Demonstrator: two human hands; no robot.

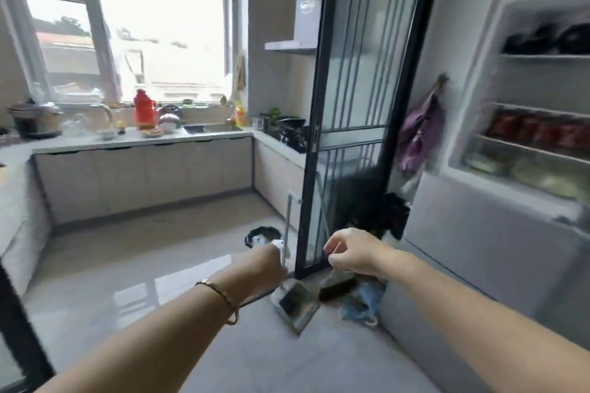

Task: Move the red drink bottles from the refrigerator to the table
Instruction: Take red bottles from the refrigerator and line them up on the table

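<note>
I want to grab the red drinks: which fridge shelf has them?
The lower shelf, where the red bottles sit in a row, just above the pale greenish things. The top shelf holds dark things.

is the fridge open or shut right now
Open: the refrigerator interior is exposed at right, with the red drink bottles visible inside.
</note>
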